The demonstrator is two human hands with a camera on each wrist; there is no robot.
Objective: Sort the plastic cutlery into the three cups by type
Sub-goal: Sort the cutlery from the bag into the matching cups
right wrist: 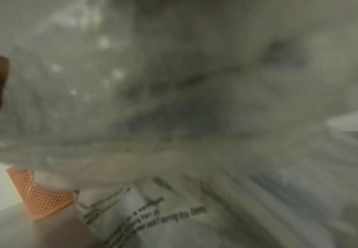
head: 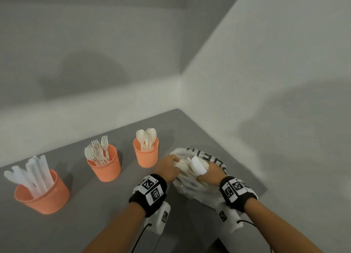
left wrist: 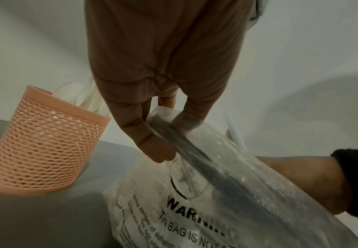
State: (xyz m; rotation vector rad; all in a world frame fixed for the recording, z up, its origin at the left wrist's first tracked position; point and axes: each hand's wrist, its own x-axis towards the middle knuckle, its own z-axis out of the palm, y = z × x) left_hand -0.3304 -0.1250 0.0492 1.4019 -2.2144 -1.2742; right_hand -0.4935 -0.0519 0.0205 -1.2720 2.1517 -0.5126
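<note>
Setting: grey tabletop (head: 106, 211) set into a corner of pale walls, seen from above in the head view.
Left hand (head: 167, 167): fingers curled, pinching the left edge of the plastic bag (head: 197, 188); the left wrist view shows thumb and fingers (left wrist: 146, 137) closed on a fold of its film.
Right hand (head: 209, 173): curled round the bag's right side, one finger wrapped in white; the right wrist view is filled with blurred film, so the fingers cannot be made out there.
Plastic bag: clear, crumpled, printed with black warning text, held between both hands just above the tabletop; pale cutlery shows at its mouth, type unclear.
Spoon cup (head: 146, 153): orange mesh, just left of the bag, nearest of the three, spoons (head: 147, 138) standing bowls up.
Fork cup (head: 105, 164): further left of the bag, forks (head: 97, 151) tines up.
Knife cup (head: 42, 196): furthest left of the bag, holding white knives (head: 33, 173) leaning left.
</note>
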